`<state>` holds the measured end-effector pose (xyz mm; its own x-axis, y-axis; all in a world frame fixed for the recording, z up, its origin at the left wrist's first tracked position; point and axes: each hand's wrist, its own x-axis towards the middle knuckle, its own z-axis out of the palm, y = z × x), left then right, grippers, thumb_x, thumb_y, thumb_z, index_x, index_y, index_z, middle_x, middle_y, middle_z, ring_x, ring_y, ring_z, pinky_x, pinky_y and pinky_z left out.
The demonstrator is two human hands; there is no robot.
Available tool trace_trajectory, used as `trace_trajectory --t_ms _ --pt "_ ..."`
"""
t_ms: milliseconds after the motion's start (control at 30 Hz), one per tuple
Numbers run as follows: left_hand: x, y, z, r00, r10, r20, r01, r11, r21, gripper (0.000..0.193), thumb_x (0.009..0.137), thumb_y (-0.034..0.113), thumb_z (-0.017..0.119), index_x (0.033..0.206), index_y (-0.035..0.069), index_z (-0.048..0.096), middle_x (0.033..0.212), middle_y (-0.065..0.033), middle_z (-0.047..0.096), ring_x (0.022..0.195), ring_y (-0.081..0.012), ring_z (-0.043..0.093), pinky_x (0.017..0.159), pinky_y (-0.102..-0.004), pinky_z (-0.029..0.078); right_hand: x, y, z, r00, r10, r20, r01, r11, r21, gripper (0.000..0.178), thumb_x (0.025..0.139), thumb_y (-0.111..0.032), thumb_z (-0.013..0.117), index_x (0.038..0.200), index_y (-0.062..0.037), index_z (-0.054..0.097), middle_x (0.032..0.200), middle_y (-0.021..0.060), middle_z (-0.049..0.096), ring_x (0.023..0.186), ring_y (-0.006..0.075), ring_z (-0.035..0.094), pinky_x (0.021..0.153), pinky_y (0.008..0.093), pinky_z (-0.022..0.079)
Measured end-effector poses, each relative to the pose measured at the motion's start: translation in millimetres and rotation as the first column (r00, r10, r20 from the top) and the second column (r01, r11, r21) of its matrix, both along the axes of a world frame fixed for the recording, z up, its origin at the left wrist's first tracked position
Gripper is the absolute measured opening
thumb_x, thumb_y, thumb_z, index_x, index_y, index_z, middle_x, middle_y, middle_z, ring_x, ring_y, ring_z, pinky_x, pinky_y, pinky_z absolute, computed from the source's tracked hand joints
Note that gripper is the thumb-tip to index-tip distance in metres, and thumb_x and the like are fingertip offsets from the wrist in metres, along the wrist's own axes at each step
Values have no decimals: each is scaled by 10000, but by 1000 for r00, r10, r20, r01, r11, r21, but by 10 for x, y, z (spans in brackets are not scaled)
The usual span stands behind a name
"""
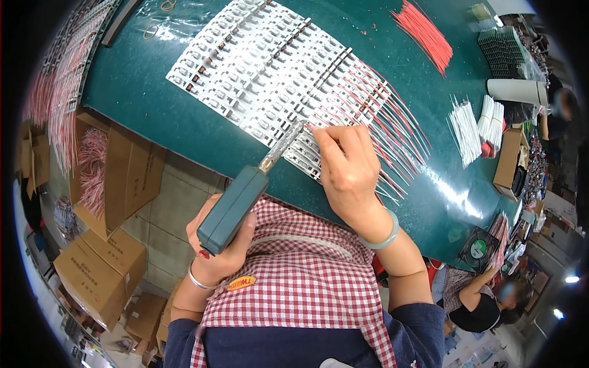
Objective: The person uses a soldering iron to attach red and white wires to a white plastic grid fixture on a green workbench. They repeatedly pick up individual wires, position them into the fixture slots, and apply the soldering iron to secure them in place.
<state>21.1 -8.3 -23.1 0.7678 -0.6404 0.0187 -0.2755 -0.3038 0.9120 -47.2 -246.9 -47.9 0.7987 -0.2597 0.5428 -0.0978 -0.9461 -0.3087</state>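
Your table (435, 211) edge passes beneath your right hand (350, 168)'s wrist, with open room rightward past the wires (405, 141). Your left hand (226, 262) grips the soldering iron (234, 207); beside its tip, your right fingertips (317, 131) pinch something indistinct above the boards (257, 73)

Wears red-and-white gingham checks on the apron (294, 288), yellow and red on the small tag (242, 283), plain navy on the shirt (264, 346). Shows silver on the left bangle (199, 281), pale green on the right bangle (392, 233). Carries dark green on the tool's handle (230, 211), silver-grey along its shaft (283, 146). Spreads dark green over the tabletop (141, 122), white with repeating rows of dark and orange-brown marks over the boards (245, 67), mixed red and white through the wires (399, 135). Goes solid red on the far bundle (424, 35), white on the right-hand bundle (464, 132), brown on the cardboard boxes (101, 276).
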Motion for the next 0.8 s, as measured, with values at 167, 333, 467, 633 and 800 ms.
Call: trace_trajectory --t_ms 167,333,467,633,800 --pt "8 -6 -6 1000 -12 -7 12 1000 2 261 788 -30 765 1037 -66 697 937 -152 699 736 -228 688 665 -306 547 1 -1 0 1000 6 -7 -6 1000 -6 265 706 22 698 970 38 709 867 84 616 774 233 571 614 328 488" --pt "-1 15 7 1000 -4 -29 4 1000 23 233 789 -20 767 1011 -61 707 938 -156 698 743 -235 685 672 -313 548 6 3 -3 1000 -1 -16 0 1000 -13 249 722 19 696 970 40 708 864 85 613 776 236 571 613 327 488" --pt "-12 102 -4 999 -3 35 2 1000 12 238 790 -8 770 1016 -62 715 950 -178 707 770 -262 703 693 -325 560 2 8 12 1000 -8 -16 8 1000 -6 255 720 44 710 974 23 712 861 85 618 771 239 575 620 335 489" --pt "-14 114 4 998 24 58 -21 999 -42 251 797 3 773 1033 -64 718 951 -193 715 791 -271 718 712 -328 569 0 8 0 1000 -10 -21 10 1000 -29 234 728 12 707 962 29 706 877 83 613 786 237 578 624 329 493" --pt "-49 153 -2 999 52 11 -52 998 -26 249 800 0 769 1032 -72 716 954 -194 716 801 -268 721 716 -324 571 -10 52 54 1000 -14 16 14 1000 19 286 701 77 730 978 7 717 861 86 624 768 243 580 634 345 490"
